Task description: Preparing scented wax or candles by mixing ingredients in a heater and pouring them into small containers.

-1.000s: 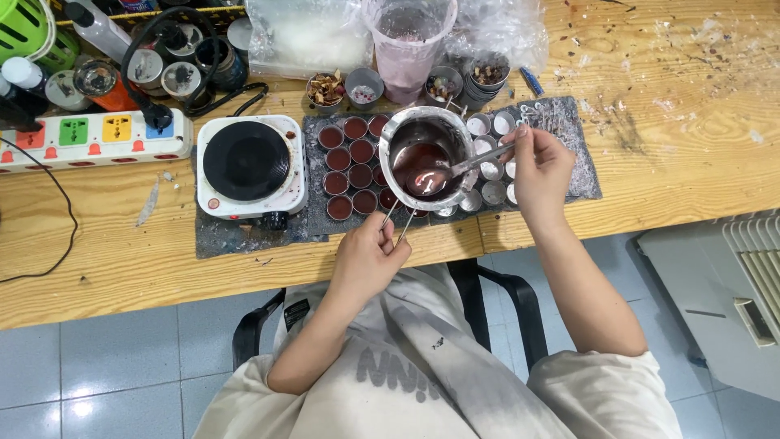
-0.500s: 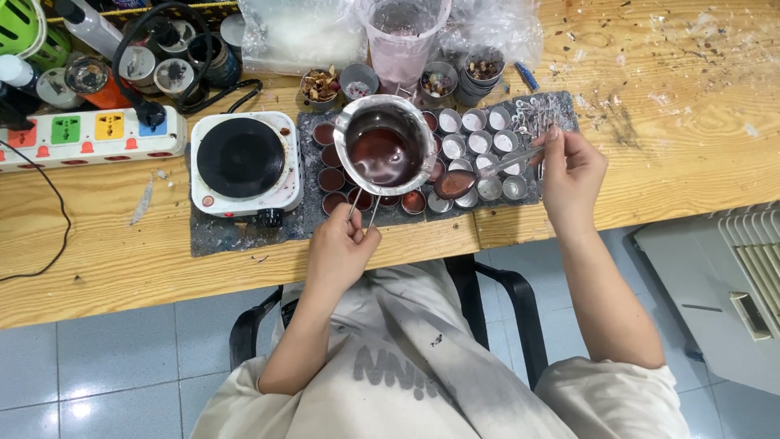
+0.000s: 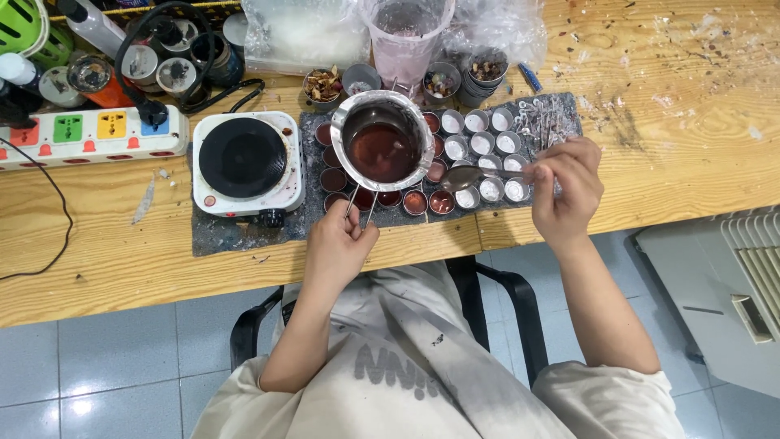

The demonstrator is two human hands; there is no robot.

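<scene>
My left hand (image 3: pixel 337 244) grips the wire handle of a small steel pot (image 3: pixel 382 142) holding dark red liquid, raised over rows of small round tins (image 3: pixel 333 179) on a dark mat (image 3: pixel 236 232). My right hand (image 3: pixel 563 189) holds a metal spoon (image 3: pixel 471 176) level, its bowl above the tins in the front rows. The left tins hold red liquid; the right tins (image 3: pixel 494 189) hold white filling.
A white single-burner hotplate (image 3: pixel 246 162) sits left of the mat, a white power strip (image 3: pixel 89 134) further left. Small cups of dried bits, a plastic jug (image 3: pixel 405 36) and plastic bags stand behind. A chair armrest (image 3: pixel 520 309) is below the table edge.
The pot shifted left off the white tins. The spoon came out of the pot, carried red liquid over the front tins, and now looks emptied and level.
</scene>
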